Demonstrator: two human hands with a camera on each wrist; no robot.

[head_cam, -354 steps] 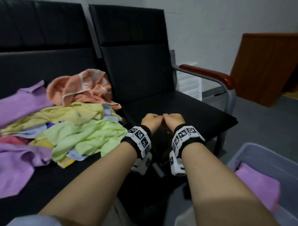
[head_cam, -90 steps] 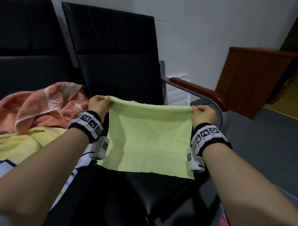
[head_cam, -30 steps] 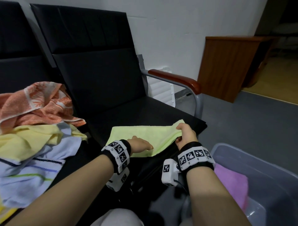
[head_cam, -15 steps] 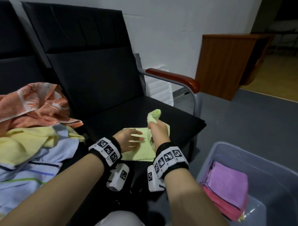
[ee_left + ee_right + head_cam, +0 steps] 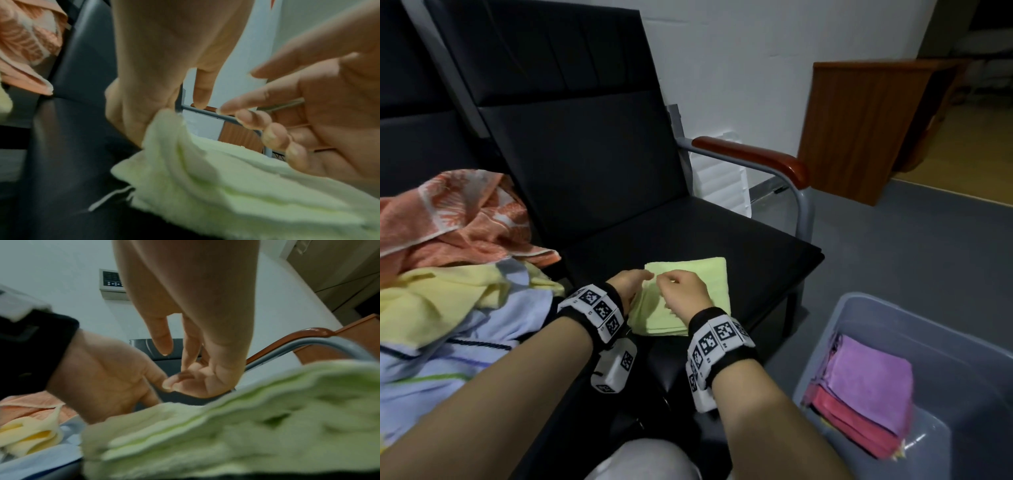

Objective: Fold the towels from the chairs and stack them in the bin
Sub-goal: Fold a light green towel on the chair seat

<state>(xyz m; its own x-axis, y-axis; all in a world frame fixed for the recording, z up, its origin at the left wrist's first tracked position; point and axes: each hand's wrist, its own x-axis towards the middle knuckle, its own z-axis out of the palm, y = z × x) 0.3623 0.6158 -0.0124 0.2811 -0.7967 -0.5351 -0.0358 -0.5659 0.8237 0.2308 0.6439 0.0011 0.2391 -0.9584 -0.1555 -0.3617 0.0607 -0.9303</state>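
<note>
A pale green towel (image 5: 688,298) is lying on the black seat (image 5: 688,233) of the right-hand chair, folded into a small, thick square with several soft terry layers showing along its near edge.

Both hands are hovering over its left part. The left hand (image 5: 628,286) is sitting at the towel's left edge, fingers mostly straight and relaxed; the left wrist view shows its heel against the cloth, but whether it is pinching a layer I cannot tell. The right hand (image 5: 681,291) is just above the towel with its grip loose, fingers lightly curled and holding nothing.

The folding of this towel is looking finished or nearly so. The next move is likely calling for both hands to slide under or clasp the square, keeping the layers together, and carry it to the right and down into the bin (image 5: 962,329). Terry this soft is apt to slump open if lifted by 1 corner.

The bin is a translucent grey plastic tub on the floor to the right of the chair. Inside, a purple folded towel (image 5: 869,383) is resting on a red one (image 5: 849,421), stacked flat.

On the seat to the left, a loose pile is waiting: an orange patterned towel (image 5: 455,219) on top at the back, a yellow one (image 5: 434,301) below it, and a pale blue striped one (image 5: 448,363) nearest. The chair has a glossy wooden armrest (image 5: 750,157) on a grey metal frame.
</note>
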